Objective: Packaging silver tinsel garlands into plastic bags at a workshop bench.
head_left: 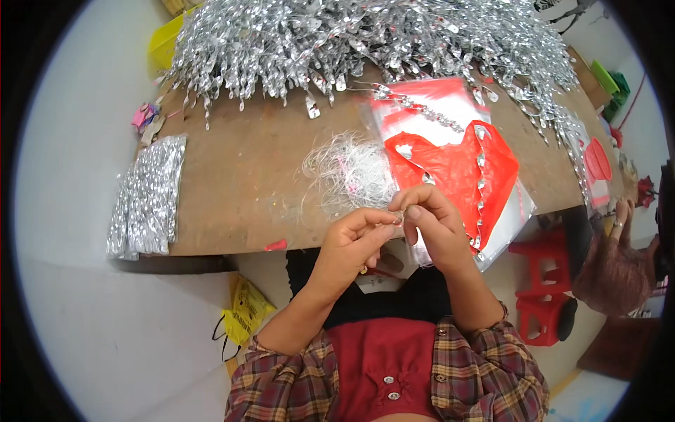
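My left hand (357, 245) and my right hand (437, 226) meet just over the table's near edge, fingertips almost touching. Both are closed in a pinch at a tiny pale, shiny bit too small to name. Under and beyond the right hand lies a red plastic sheet or bag (457, 163). One twisted silver strip (481, 165) runs down its right part; a shorter silver strip (415, 162) leads toward my right fingers, its lower end hidden. Left of the red plastic, close to my hands, is a loose tangle of thin whitish thread (348, 172).
A large heap of silver twisted strips (351, 42) covers the table's far side. Bundled silver strips (149, 197) lie at the left edge of the brown table (239, 183). Clear plastic bags (517, 211) sit under the red plastic. Red stools (545, 281) and another person (615, 274) are at right.
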`<action>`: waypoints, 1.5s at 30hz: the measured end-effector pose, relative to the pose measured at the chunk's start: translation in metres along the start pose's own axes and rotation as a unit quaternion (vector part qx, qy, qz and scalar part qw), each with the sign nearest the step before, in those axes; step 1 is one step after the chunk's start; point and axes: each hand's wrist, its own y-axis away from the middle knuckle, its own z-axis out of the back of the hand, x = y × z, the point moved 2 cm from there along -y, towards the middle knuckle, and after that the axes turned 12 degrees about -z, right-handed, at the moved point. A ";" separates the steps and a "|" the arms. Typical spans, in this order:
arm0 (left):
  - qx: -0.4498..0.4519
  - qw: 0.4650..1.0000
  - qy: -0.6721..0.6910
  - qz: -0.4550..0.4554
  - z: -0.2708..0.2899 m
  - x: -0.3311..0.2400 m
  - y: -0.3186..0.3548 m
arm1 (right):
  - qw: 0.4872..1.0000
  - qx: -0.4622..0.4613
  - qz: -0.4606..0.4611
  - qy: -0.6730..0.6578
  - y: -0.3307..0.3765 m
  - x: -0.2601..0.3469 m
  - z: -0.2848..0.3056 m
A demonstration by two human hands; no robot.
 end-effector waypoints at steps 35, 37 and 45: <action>-0.224 0.914 -0.334 -0.059 0.142 0.011 0.032 | 0.992 -0.095 0.065 -0.059 0.070 -0.010 0.065; -0.245 0.892 -0.370 -0.081 0.197 0.015 0.017 | 0.993 -0.092 0.058 -0.055 0.075 -0.017 0.067; -0.237 0.637 -0.734 -0.018 0.231 -0.009 -0.042 | 0.981 -0.171 0.037 -0.078 0.077 -0.030 0.093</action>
